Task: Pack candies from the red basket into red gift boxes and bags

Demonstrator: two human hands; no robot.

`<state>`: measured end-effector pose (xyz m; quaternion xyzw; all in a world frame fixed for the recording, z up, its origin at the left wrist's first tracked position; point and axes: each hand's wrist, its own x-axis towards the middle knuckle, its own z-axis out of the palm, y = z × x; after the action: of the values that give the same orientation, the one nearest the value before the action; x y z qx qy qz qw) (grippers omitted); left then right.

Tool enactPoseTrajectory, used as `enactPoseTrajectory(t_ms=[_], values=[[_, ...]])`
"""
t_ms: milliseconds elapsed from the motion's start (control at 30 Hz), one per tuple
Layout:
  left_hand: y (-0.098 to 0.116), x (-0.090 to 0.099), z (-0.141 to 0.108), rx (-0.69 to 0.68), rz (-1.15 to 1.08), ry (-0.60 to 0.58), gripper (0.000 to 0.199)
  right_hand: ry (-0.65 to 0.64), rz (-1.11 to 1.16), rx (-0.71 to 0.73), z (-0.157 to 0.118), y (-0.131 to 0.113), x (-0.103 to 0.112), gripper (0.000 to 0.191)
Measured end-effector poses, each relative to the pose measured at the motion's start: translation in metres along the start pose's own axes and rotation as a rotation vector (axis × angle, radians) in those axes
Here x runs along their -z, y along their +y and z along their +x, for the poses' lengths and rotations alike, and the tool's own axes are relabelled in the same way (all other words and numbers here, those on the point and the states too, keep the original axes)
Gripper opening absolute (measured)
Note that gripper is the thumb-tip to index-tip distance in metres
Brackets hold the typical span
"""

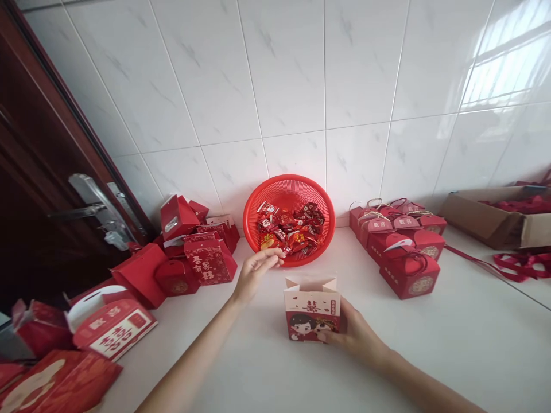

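Note:
At the near rim of a red plastic basket [247, 221] full of wrapped candies [297, 236], my left hand [255, 274] has its fingers pinched together. A small wrapped candy [283, 253] shows at those fingertips, partly hidden. My right hand [350, 332] grips the right side of a red and cream paper gift box [307, 310], thumb across its front. The box stands upright on the white table, its top flaps raised and open. Two cartoon figures and a red character decorate its front.
Several red gift boxes [178, 278] of different shapes crowd the left side, near a dark door [43, 143]. Right of the basket stand several closed red boxes [408, 269], some with cord handles. Further right, a cardboard carton [486, 218] and loose red ribbon [520, 267] lie by the tiled wall.

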<state>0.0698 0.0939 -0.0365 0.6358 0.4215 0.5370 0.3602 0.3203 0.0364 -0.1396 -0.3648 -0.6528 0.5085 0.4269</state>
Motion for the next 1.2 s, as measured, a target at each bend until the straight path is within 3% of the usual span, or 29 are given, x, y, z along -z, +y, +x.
enactPoseTrajectory(t_ms=[233,333,467,667,833,967,1067,1200], values=[[-0.050,0.031,0.039,-0.189,0.767,0.138,0.021,-0.052,0.032,0.053,0.001,-0.011,0.004,0.080],[-0.067,0.031,0.042,-0.211,0.982,0.124,0.026,-0.074,0.056,0.106,0.001,-0.015,0.008,0.076],[-0.073,0.024,0.042,-0.205,1.121,0.088,0.037,-0.074,0.067,0.137,0.002,-0.014,0.011,0.070],[-0.074,0.026,0.044,-0.236,1.134,0.057,0.041,-0.064,0.051,0.129,0.002,-0.020,0.015,0.064],[-0.076,0.030,0.050,-0.229,1.136,0.039,0.033,0.004,0.148,0.016,0.002,-0.020,0.016,0.058],[-0.077,0.030,0.053,-0.256,1.054,0.106,0.036,0.089,0.256,-0.041,0.007,-0.011,0.017,0.065],[-0.074,0.033,0.053,-0.360,0.925,0.227,0.036,0.138,0.332,-0.072,0.011,-0.004,0.018,0.065],[-0.065,0.028,0.043,-0.612,0.754,0.347,0.029,0.166,0.458,-0.112,0.022,0.001,0.017,0.060]])
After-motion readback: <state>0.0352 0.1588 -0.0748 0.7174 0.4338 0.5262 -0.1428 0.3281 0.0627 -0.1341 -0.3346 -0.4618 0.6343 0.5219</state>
